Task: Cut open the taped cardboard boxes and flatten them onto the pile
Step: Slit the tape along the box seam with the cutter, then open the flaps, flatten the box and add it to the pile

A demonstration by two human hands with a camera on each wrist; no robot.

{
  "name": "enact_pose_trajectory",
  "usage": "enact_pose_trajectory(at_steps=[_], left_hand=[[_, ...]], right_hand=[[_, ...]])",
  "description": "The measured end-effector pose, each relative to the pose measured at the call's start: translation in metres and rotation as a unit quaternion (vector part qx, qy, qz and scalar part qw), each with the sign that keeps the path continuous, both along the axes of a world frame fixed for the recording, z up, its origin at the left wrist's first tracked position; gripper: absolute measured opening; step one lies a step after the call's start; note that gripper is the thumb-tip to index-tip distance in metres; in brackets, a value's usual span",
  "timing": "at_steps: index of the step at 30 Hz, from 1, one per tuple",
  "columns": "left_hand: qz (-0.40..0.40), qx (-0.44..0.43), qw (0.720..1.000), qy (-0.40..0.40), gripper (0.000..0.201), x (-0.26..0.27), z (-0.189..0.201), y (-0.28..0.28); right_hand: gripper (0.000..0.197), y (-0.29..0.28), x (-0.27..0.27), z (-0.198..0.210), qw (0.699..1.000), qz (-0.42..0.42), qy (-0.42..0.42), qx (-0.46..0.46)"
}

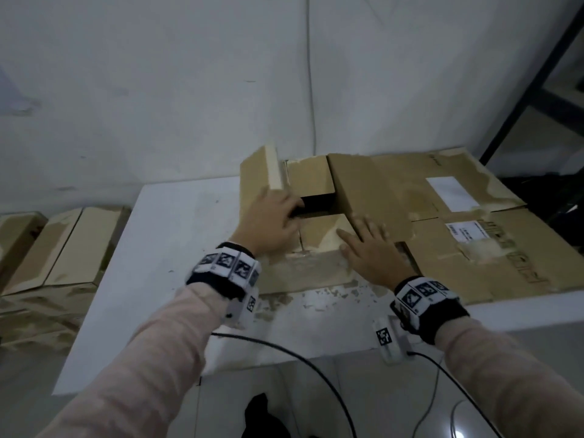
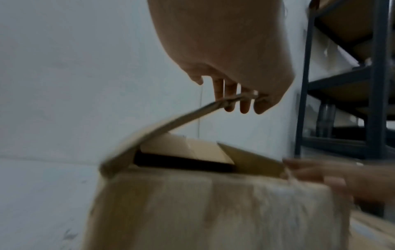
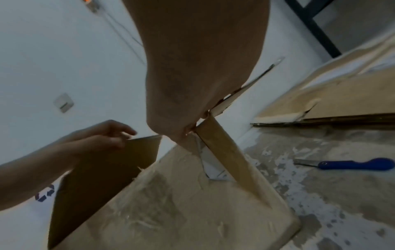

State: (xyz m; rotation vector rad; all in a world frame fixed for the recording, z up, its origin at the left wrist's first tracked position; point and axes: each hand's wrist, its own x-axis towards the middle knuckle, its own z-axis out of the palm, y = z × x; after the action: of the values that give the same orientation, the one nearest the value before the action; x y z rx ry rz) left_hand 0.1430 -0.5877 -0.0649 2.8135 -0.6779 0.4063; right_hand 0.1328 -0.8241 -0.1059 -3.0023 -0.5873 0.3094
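Note:
A brown cardboard box (image 1: 316, 270) stands on the white table (image 1: 164, 232) with its top flaps cut free and a dark opening showing. My left hand (image 1: 271, 216) grips the left flap (image 2: 171, 125), fingers curled over its edge and thumb beneath, holding it raised. My right hand (image 1: 369, 245) lies with straight, spread fingers on the right flap (image 3: 224, 148), pressing it outward. Right of the box lies the pile of flattened cardboard (image 1: 395, 184) with white labels. In the right wrist view a blue-handled knife (image 3: 352, 164) lies on the table near the pile.
Several closed cardboard boxes (image 1: 63, 248) are stacked low at the left, beside the table. A dark metal shelf (image 1: 537, 90) stands at the right against the white wall. Cables (image 1: 300, 358) hang from my wrists over the table's front edge. Torn tape scraps (image 1: 316, 298) speckle the table.

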Motion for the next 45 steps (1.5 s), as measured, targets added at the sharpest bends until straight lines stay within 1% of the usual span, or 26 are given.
enact_pose_trajectory(at_steps=[1,3,5,6,9,11,13,14,17,19,21,23,25,26,27,29,31,32,33,34,36,38,39,41,43,45], left_hand=[[0.009,-0.049,0.998,-0.03,0.042,-0.003,0.008,0.012],[0.052,-0.12,0.99,-0.052,0.042,-0.013,0.022,0.041],[0.097,-0.149,0.983,-0.049,0.042,-0.028,0.026,0.073],[0.121,-0.152,0.98,-0.045,0.042,-0.037,0.025,0.088],[0.205,-0.129,0.97,-0.002,0.032,-0.054,0.003,0.126],[0.247,-0.099,0.96,0.09,0.028,-0.062,-0.019,0.143],[0.247,-0.091,0.945,0.194,0.036,-0.07,-0.04,0.141],[0.241,-0.088,0.941,0.22,0.04,-0.074,-0.049,0.135],[0.249,-0.103,0.931,0.248,0.043,-0.077,-0.065,0.111],[0.259,-0.124,0.927,0.242,0.042,-0.076,-0.067,0.103],[0.257,-0.13,0.937,0.198,0.042,-0.072,-0.064,0.1],[0.246,-0.149,0.947,0.144,0.04,-0.064,-0.053,0.098],[0.23,-0.197,0.946,0.113,0.035,-0.055,-0.038,0.092],[0.228,-0.227,0.94,0.111,0.034,-0.053,-0.027,0.084],[0.229,-0.261,0.931,0.115,0.033,-0.049,-0.022,0.079],[0.244,-0.338,0.892,0.172,0.043,-0.052,-0.005,0.06],[0.231,-0.402,0.855,0.231,0.05,-0.054,0.002,0.049],[0.216,-0.377,0.86,0.267,0.042,-0.055,0.0,0.048],[0.192,-0.312,0.881,0.299,0.037,-0.059,-0.001,0.047],[0.155,-0.227,0.912,0.305,0.038,-0.061,-0.008,0.048],[0.097,-0.117,0.951,0.268,0.049,-0.064,-0.026,0.05],[0.07,-0.059,0.977,0.191,0.055,-0.067,-0.046,0.05],[0.06,-0.048,0.985,0.153,0.058,-0.069,-0.055,0.049],[0.052,-0.054,0.99,0.119,0.06,-0.072,-0.059,0.048],[0.049,-0.063,0.988,0.131,0.064,-0.067,-0.058,0.049],[0.053,-0.06,0.982,0.169,0.075,-0.059,-0.054,0.055]], right_hand=[[0.086,0.0,0.001,0.002,1.0,-0.008,0.009,0.006],[0.07,0.0,0.006,0.006,1.0,-0.01,0.004,0.018],[0.05,0.004,0.012,0.009,1.0,-0.017,0.006,0.025],[0.047,0.008,0.016,0.01,0.999,-0.024,0.016,0.027],[0.056,0.027,0.033,0.014,0.996,-0.055,0.067,0.019],[0.062,0.044,0.042,0.018,0.993,-0.072,0.092,-0.004],[0.065,0.058,0.048,0.022,0.991,-0.09,0.102,-0.023],[0.066,0.064,0.051,0.023,0.989,-0.099,0.105,-0.03],[0.07,0.073,0.056,0.029,0.985,-0.115,0.118,-0.043],[0.071,0.074,0.06,0.035,0.985,-0.116,0.123,-0.041],[0.071,0.071,0.064,0.046,0.987,-0.113,0.11,0.006],[0.068,0.062,0.069,0.058,0.987,-0.098,0.087,0.095],[0.046,0.054,0.064,0.08,0.981,-0.084,0.049,0.167],[0.038,0.05,0.059,0.091,0.977,-0.081,0.029,0.193],[0.04,0.045,0.053,0.103,0.973,-0.079,0.024,0.218],[0.051,0.034,0.037,0.126,0.961,-0.071,0.031,0.266],[0.047,0.025,0.021,0.143,0.96,-0.051,0.044,0.273],[0.043,0.021,0.016,0.149,0.96,-0.04,0.04,0.273],[0.039,0.018,0.014,0.156,0.961,-0.032,0.027,0.273],[0.036,0.016,0.012,0.162,0.961,-0.028,0.012,0.275],[0.031,0.017,0.012,0.174,0.956,-0.028,-0.013,0.293],[0.027,0.024,0.021,0.179,0.949,-0.027,-0.025,0.313],[0.025,0.03,0.028,0.179,0.947,-0.024,-0.031,0.319],[0.021,0.049,0.049,0.173,0.947,-0.015,-0.047,0.317],[0.02,0.072,0.074,0.157,0.958,-0.001,-0.077,0.277],[0.031,0.097,0.098,0.133,0.977,0.022,-0.079,0.199]])
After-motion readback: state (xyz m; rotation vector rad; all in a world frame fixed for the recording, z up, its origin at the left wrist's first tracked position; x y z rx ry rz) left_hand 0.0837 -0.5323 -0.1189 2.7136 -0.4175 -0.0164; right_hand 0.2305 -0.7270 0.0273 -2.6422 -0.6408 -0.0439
